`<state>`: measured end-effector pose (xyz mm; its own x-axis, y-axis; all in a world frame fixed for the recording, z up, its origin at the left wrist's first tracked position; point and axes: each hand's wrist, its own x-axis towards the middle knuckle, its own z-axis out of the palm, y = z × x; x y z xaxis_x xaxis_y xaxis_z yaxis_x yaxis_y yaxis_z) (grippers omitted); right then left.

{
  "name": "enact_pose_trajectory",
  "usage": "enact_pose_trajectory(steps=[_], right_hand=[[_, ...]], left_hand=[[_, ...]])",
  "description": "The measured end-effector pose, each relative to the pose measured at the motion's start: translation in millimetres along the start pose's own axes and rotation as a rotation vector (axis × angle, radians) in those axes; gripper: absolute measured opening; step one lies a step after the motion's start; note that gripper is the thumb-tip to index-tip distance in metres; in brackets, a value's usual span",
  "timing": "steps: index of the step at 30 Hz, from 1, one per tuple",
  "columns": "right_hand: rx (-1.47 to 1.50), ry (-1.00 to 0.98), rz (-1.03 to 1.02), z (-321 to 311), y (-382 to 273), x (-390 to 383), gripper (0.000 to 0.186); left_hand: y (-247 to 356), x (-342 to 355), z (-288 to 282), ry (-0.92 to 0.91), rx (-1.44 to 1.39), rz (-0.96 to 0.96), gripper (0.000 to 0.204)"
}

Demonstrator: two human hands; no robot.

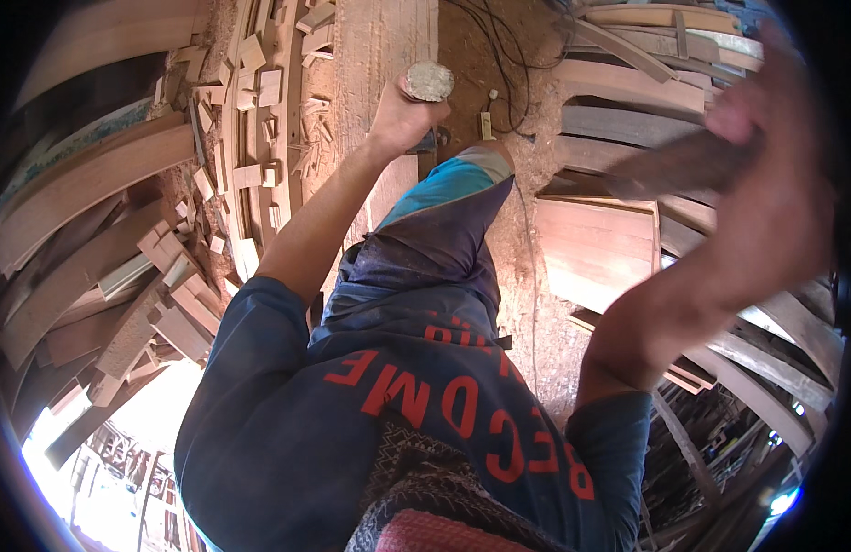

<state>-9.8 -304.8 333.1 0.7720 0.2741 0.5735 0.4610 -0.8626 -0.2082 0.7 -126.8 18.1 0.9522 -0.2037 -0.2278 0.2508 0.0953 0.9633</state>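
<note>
My left hand [402, 124] grips an upright tool [429, 82] with a round, pale, battered top; a dark part shows just below the fist, over a long timber beam [384, 32] lying in front of me. My right hand [749, 106] is raised at the upper right, closed on a dark, elongated, club-like object [669, 164], both smeared by motion. My bent leg [435, 202], in blue and dark shorts, lies along the beam just below my left hand.
Small offcuts [269, 87] lie on boards left of the beam. Stacked planks [103, 221] line the left side, more planks [637, 83] the right, with a pale panel [596, 244]. Black cables [513, 83] run over the sawdust-covered floor [545, 350].
</note>
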Motion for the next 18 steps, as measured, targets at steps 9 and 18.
enact_pose_trajectory(steps=[9,18], right_hand=[[0.206,-0.775,0.464,111.6,19.1,-119.2,0.025],[0.361,-0.75,0.946,80.2,35.5,-191.3,0.034]], left_hand=[[-18.9,-25.5,-44.3,-0.054,0.133,0.079,0.033],[35.8,-31.5,-59.3,0.014,-0.294,0.006,0.035]])
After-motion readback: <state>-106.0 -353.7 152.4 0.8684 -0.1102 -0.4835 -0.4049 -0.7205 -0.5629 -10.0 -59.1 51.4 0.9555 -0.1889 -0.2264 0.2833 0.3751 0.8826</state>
